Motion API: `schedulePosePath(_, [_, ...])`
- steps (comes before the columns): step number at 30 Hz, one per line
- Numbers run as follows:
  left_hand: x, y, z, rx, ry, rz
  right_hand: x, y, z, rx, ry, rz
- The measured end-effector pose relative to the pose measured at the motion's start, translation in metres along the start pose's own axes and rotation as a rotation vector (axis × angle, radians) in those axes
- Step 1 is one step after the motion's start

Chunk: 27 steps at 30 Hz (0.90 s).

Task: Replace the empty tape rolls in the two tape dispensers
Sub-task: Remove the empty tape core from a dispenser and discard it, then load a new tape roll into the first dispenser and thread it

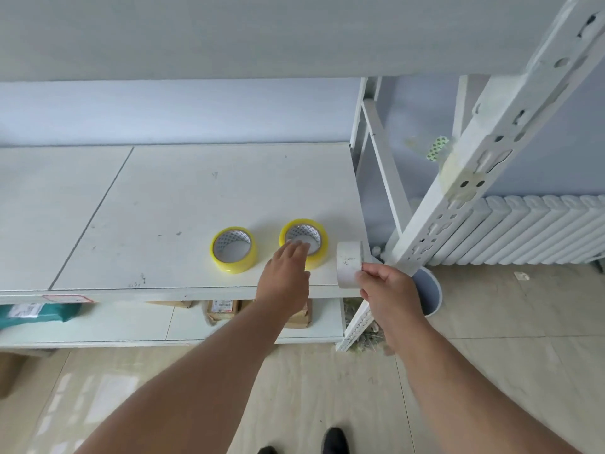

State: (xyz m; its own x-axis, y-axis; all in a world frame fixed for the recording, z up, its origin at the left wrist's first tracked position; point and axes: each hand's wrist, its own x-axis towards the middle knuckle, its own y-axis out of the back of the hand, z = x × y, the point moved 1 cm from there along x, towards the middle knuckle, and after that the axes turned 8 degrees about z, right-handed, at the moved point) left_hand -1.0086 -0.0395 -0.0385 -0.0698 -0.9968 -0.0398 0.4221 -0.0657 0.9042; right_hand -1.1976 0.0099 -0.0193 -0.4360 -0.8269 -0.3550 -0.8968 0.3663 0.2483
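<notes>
White shelf board (pixel 157 204) of a metal rack, seen from the head camera; all positions are given relative to this board. Behind and right of the board, beyond its right end, a white ribbed radiator (pixel 523 231) stands against the wall. At the board's right front corner rises a perforated white upright (pixel 465 178) with scraps of tape stuck to it; at the foot of that upright, below board level, is a round bin (pixel 430 290). On the lower shelf beneath the board lie brown parcels (pixel 222 311) and, far left, a green package (pixel 36 314). On the board, near its front right, two yellow tape rolls lie flat side by side: the left roll (pixel 233 250) untouched, the right roll (pixel 304 240) under the left hand (pixel 288 273), whose fingers reach out nearly straight over its near rim, gripping nothing. At the board's right front edge, the right hand (pixel 383 286) pinches an empty white core (pixel 349 262) between thumb and fingers, holding it on edge
</notes>
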Motion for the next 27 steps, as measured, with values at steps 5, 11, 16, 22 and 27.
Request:
schedulePosePath(5, [0.018,-0.018,-0.011,0.216,-0.106,-0.016,0.01,-0.002,0.002,-0.063,0.019,-0.021])
schedulePosePath(11, [0.029,-0.013,-0.014,0.164,-0.066,0.069,0.018,-0.01,0.0,-0.095,0.074,-0.028])
schedulePosePath(16, [0.019,0.018,-0.018,-0.286,0.225,0.165,0.026,-0.026,-0.011,-0.314,0.274,0.006])
schedulePosePath(22, [-0.006,0.038,-0.028,-0.689,0.459,0.279,0.048,-0.062,-0.006,-0.859,0.741,-0.046])
schedulePosePath(27, [-0.02,0.044,-0.035,-0.82,0.544,0.289,0.063,-0.082,0.004,-1.081,0.834,-0.054])
